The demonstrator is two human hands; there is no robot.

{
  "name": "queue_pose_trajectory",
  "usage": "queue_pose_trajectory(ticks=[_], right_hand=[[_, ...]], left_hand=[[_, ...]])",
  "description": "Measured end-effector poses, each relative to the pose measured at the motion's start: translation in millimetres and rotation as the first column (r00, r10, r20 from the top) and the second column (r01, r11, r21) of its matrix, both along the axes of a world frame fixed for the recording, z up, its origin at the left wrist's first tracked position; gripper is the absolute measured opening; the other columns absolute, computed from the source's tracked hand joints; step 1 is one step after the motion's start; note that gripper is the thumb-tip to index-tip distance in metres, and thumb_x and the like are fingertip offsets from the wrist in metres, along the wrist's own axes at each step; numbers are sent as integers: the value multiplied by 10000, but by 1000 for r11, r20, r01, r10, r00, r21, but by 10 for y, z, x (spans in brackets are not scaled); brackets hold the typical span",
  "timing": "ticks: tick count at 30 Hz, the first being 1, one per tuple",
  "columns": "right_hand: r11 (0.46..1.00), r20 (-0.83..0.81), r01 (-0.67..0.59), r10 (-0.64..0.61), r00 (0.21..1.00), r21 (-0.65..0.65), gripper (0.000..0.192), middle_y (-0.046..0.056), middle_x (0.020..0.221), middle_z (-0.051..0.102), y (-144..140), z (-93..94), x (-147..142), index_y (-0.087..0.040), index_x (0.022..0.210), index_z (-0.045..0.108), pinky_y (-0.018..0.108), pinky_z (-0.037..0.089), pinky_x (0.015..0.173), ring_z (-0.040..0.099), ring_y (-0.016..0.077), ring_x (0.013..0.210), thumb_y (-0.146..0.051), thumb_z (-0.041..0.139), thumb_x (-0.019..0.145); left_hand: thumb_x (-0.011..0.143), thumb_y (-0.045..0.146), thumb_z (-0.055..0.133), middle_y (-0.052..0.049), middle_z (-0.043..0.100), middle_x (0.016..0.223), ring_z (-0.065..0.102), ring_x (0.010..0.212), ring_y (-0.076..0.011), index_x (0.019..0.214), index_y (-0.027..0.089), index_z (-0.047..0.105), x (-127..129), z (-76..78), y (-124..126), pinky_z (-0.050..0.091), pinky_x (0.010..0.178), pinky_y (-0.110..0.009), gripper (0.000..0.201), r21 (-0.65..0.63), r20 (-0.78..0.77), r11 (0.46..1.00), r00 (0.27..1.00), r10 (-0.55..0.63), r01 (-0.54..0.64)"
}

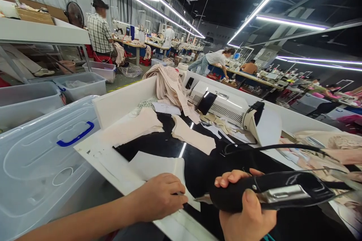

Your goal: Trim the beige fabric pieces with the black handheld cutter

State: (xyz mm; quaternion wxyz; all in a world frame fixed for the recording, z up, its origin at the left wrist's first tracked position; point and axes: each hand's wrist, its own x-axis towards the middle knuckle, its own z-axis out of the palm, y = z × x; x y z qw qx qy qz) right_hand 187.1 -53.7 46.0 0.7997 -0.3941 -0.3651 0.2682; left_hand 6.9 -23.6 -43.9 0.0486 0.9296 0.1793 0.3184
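Worktable (109,109) took up most of my view, a white-rimmed bench with a glossy black top running from 6 o'clock out toward 1 o'clock. At 9 o'clock sat a clear plastic bin (36,165) with a blue handle (75,137) on its lid. A white machine (223,107) stood at 1 o'clock on the bench, and a heap of beige fabric (169,84) was piled at 12 o'clock beside it. Nearer in, two beige cut pieces (138,126) lay flat on the black top, apart from each other. A white sheet (152,165) lay at 6 o'clock, close to the front edge. The right hand (249,216) was wrapped firmly around a black tool (271,192) at 5 o'clock, thumb on top, its cable (271,147) looping off toward 3 o'clock. The left hand (160,197) rested knuckles-up on the near corner of the white sheet, fingers curled under. I could not tell whether it pinched the edge or only pressed it flat. The tool's metal tip (202,198) pointed toward 9 o'clock, just beside the left fingers and the sheet's edge. I judged the step in hand to be working that edge with the tip while the other hand steadied the sheet. Any further pass would call for the sheet held flat and the fingers kept clear of the tip.
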Motion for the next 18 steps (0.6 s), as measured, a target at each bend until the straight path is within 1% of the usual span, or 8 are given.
queue_pose_trajectory(ticks=[2, 6, 11, 18], right_hand=[[999, 14, -28, 28, 1000, 28, 337, -38, 704, 634, -18, -1, -29, -255, 1083, 616, 308, 574, 513, 580, 148, 579, -311, 761, 784], [997, 28, -72, 71, 997, 36, 351, -38, 707, 644, -29, -49, -88, -258, 1091, 615, 305, 585, 521, 592, 148, 586, -337, 788, 797], [998, 39, -61, 60, 997, 26, 344, -39, 715, 646, -22, -98, -116, -260, 1097, 608, 309, 594, 533, 598, 151, 597, -333, 785, 811], [998, 30, -57, 56, 998, 11, 314, -36, 704, 659, -44, -38, -95, -256, 1078, 604, 318, 597, 530, 606, 153, 589, -278, 762, 808]], left_hand=[[1010, 163, 597, -28, 694, 990, 646, 936, -173, 1029, 185, 669, 2, 5, 2, 521, 914, -314, 78, 2, 6, 1000, 1000, 2, -2], [1010, 155, 581, -29, 695, 993, 652, 943, -174, 1045, 184, 672, 1, 9, 6, 522, 925, -305, 102, -2, 16, 1000, 1000, -5, 5], [1018, 161, 565, -37, 699, 1005, 654, 961, -177, 1068, 175, 676, -6, 1, 8, 521, 936, -305, 122, -5, 23, 1000, 1000, -20, 20], [1009, 148, 574, -32, 698, 987, 651, 938, -176, 1066, 185, 674, 4, 2, 5, 525, 923, -309, 121, 3, 23, 1000, 1000, -6, 6]])
